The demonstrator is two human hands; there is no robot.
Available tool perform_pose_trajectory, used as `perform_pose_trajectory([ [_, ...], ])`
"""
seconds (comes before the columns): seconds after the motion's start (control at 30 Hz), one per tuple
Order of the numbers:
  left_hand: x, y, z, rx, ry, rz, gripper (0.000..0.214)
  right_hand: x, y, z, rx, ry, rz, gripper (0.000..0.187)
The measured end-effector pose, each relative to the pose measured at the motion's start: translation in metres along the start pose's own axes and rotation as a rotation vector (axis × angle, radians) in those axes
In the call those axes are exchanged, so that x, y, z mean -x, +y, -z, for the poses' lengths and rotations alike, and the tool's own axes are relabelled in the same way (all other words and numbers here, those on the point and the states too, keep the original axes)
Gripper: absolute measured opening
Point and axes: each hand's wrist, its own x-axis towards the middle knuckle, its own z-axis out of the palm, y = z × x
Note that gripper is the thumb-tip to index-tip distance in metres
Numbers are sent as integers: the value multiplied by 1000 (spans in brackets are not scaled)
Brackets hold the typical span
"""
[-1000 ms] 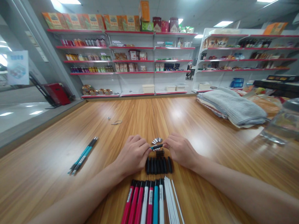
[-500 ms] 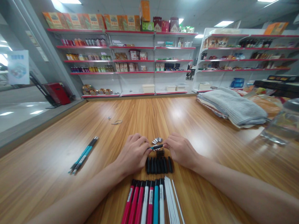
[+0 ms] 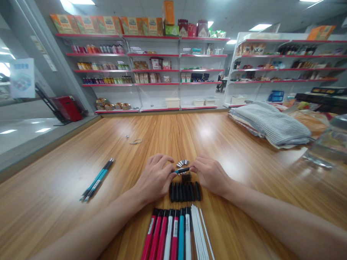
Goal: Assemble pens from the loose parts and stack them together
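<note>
Between my two hands lies a teal pen with a black grip, held almost level above the table. My left hand is closed on its teal end, and the fingertips of my right hand pinch the black end. Just beyond it, small silver metal tips lie in an arc. Below the pen are small dark parts, too small to name, and a row of black rubber grips. Nearer me lie red, white and teal pen barrels and several thin white refills.
Teal and black pens lie together at the left. Farther back are a small wire loop and a tiny metal piece. Folded striped cloth and a clear jar stand at the right. Stocked shelves rise beyond the table.
The fingers of my left hand have lifted slightly off the pen's upper side, while the thumb side keeps its hold. Everything else looks the same.
</note>
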Motion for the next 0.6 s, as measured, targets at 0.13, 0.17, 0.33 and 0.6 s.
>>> perform_pose_trajectory([
  [0.13, 0, 0, 1, 8, -8, 25, 17, 0, 0, 1, 6, -13, -2, 15],
  [0.17, 0, 0, 1, 9, -8, 21, 18, 0, 0, 1, 6, -18, -4, 15],
  [0.33, 1, 0, 0, -29, -15, -20, 19, 0, -1, 2, 6, -30, -7, 14],
  [0.6, 1, -1, 0, -3, 52, 1, 15, 0, 0, 1, 7, -32, -10, 12],
])
